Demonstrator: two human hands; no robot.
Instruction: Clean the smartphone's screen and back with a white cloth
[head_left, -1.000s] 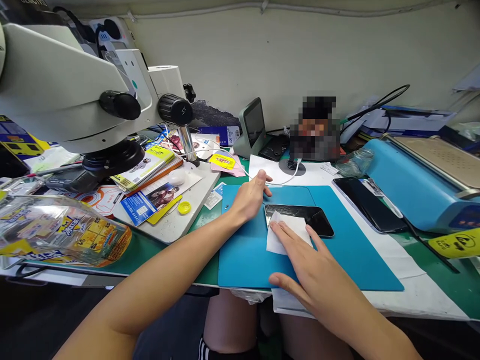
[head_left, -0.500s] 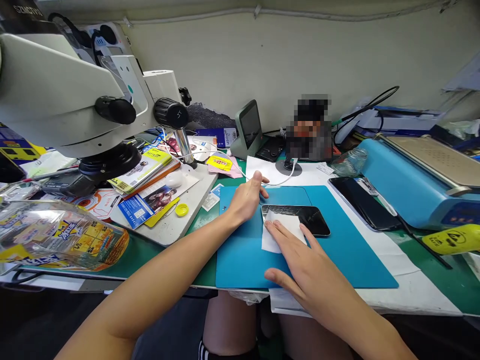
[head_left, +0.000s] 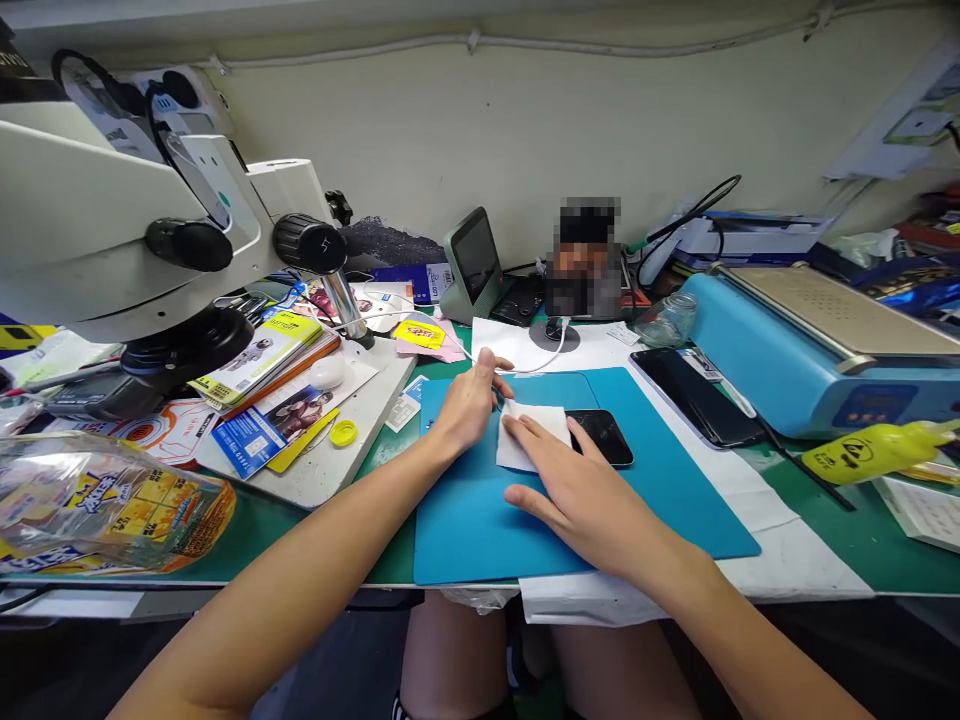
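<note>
A black-screened phone [head_left: 611, 440] lies on the blue mat [head_left: 465, 535]. A folded white wipe [head_left: 551, 418] covers its left part. My right hand [head_left: 574, 490] rests on the wipe with its fingers stretched flat and the thumb apart, touching the wipe without gripping it. Beside the phone's left end is my left hand [head_left: 466, 405], its fingers curled and the thumb pointing up. Whether those fingers hold the phone's edge or something else is hidden.
A microscope [head_left: 187, 245] overhangs the left side, with a clear plastic jar [head_left: 127, 505] below. A small screen [head_left: 476, 262] stands at the back. To the right are another phone [head_left: 694, 395], a blue heating machine [head_left: 787, 350] and a yellow bottle [head_left: 862, 452].
My right hand has slid the wipe left and away from me, over the phone's left end. My left hand keeps its place beside the phone. The view has turned slightly right.
</note>
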